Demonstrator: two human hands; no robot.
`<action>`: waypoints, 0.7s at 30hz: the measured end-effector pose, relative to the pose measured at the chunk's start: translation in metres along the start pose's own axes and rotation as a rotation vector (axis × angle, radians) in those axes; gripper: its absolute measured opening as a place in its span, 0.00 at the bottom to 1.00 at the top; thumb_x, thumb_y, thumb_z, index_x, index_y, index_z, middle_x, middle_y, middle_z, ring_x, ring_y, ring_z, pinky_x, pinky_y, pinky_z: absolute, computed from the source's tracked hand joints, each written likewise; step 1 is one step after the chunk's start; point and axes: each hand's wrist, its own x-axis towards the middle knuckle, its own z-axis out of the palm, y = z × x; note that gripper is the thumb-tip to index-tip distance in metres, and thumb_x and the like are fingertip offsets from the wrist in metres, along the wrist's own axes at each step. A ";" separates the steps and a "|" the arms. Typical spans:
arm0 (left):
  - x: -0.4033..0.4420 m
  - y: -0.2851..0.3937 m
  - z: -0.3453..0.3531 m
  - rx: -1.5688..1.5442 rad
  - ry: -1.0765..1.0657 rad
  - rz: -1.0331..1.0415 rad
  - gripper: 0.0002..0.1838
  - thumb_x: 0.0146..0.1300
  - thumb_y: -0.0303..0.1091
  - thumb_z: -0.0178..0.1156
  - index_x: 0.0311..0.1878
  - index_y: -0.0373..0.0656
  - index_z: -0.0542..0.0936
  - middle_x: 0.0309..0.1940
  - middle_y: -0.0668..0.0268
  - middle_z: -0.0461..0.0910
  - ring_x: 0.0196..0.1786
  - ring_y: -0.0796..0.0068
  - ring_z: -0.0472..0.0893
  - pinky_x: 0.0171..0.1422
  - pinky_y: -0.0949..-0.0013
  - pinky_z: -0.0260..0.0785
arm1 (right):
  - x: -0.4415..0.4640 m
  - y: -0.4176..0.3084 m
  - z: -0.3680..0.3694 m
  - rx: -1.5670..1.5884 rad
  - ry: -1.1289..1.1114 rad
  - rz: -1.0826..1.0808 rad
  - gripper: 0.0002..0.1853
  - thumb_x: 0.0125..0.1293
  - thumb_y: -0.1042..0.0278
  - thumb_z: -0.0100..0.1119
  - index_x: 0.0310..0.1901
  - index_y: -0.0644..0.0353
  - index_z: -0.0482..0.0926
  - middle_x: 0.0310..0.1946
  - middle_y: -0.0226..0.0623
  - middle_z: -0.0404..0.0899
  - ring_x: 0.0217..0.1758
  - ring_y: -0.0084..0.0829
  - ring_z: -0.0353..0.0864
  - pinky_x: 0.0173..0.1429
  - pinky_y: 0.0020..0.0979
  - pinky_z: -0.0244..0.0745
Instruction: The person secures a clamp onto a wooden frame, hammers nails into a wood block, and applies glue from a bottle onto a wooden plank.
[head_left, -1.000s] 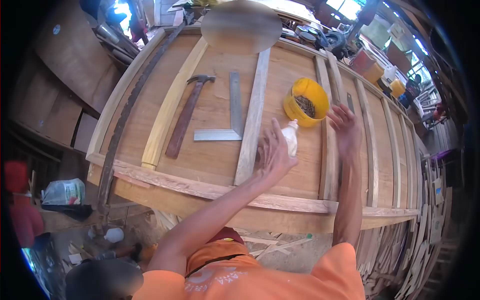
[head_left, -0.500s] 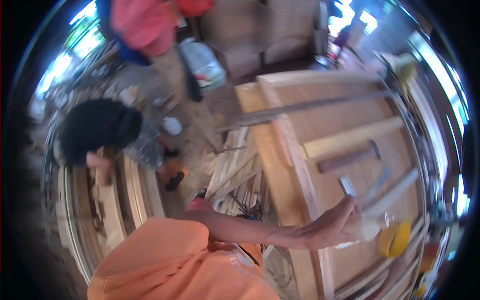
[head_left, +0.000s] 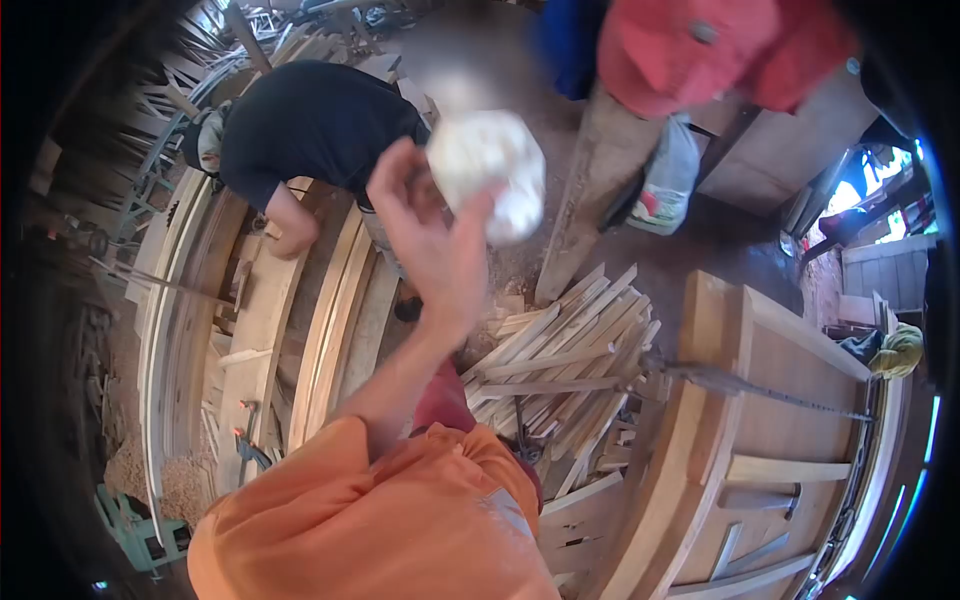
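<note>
This is a carpentry workshop. Long sawn planks point(head_left: 335, 320) lie side by side with sawdust point(head_left: 185, 483) next to them, thin wooden offcuts point(head_left: 565, 345) are heaped nearby, and a framed wooden panel point(head_left: 790, 430) bears a hammer point(head_left: 757, 497) and a metal square point(head_left: 727, 550).

The bottle point(head_left: 510, 165) is creamy white. The person's shirt point(head_left: 350, 530) is bright orange with pale print. The other person's top point(head_left: 310, 120) is very dark, almost black. The big cloth point(head_left: 670, 55) is red, and the cloth beside it point(head_left: 570, 45) is deep blue. The plastic bag point(head_left: 668, 180) is whitish with some red. The sticks point(head_left: 575, 365) are light tan. The metal stand point(head_left: 135, 525) is soft green. The hammer's handle point(head_left: 755, 497) is dark brown.
</note>
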 end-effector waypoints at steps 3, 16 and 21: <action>0.114 -0.089 0.007 0.001 0.064 0.179 0.43 0.61 0.20 0.78 0.74 0.34 0.61 0.65 0.55 0.68 0.62 0.68 0.77 0.66 0.67 0.75 | 0.006 -0.060 0.073 0.007 -0.047 0.000 0.23 0.80 0.52 0.50 0.64 0.60 0.79 0.41 0.43 0.90 0.31 0.31 0.85 0.32 0.35 0.79; 0.374 -0.293 0.069 -0.125 -0.079 0.006 0.44 0.61 0.25 0.79 0.73 0.35 0.60 0.66 0.54 0.67 0.61 0.66 0.78 0.60 0.64 0.76 | 0.071 -0.277 0.305 -0.019 -0.011 0.070 0.20 0.76 0.53 0.54 0.58 0.58 0.81 0.39 0.41 0.90 0.32 0.33 0.86 0.32 0.36 0.80; 0.394 -0.345 0.113 -0.147 -0.090 -0.055 0.44 0.61 0.24 0.78 0.74 0.35 0.60 0.66 0.54 0.68 0.61 0.64 0.78 0.61 0.62 0.75 | 0.128 -0.296 0.332 -0.029 0.071 0.093 0.19 0.75 0.53 0.55 0.56 0.58 0.82 0.38 0.41 0.90 0.32 0.34 0.87 0.33 0.36 0.80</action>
